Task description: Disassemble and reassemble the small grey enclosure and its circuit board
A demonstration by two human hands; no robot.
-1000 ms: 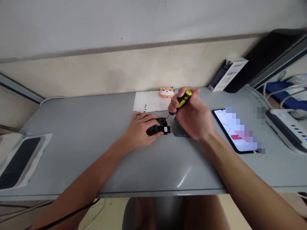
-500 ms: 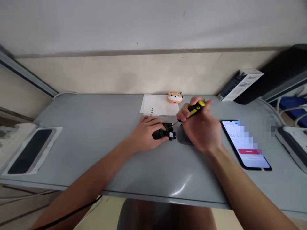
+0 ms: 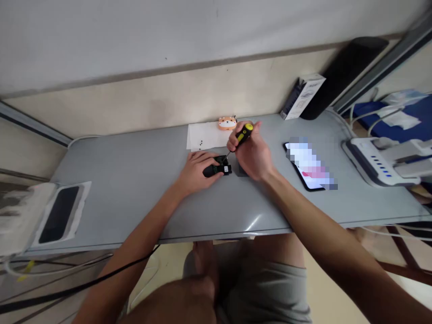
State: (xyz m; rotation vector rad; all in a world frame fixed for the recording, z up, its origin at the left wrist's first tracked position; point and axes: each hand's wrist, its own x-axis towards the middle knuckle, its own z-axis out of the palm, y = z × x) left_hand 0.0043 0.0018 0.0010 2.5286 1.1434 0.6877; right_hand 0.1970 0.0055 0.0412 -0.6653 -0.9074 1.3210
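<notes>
My left hand [image 3: 195, 172] lies over a small opened black device [image 3: 227, 169], holding it down on the grey desk between thumb and fingers. A green circuit board shows inside; the device has a rounded end like a computer mouse. My right hand [image 3: 255, 156] is closed round a black and yellow screwdriver [image 3: 244, 134], tilted with its shaft down into the device. Where exactly the tip rests is too small to tell. Partly under my right hand sits a dark grey piece [image 3: 242, 171]. Several tiny dark screws [image 3: 201, 144] lie on white paper [image 3: 209, 135] behind my left hand.
An orange animal-face case [image 3: 227, 123] sits on the paper's edge. To the right are a lit phone [image 3: 305, 164], a white power strip [image 3: 374, 164] with plugs, a box [image 3: 303, 96] and a black cylinder [image 3: 344, 76]. Another phone-like slab [image 3: 60, 213] lies at left.
The camera view has tilted and shifted, showing more of the lap and the power strip. Both hands keep their holds on the device and screwdriver.
</notes>
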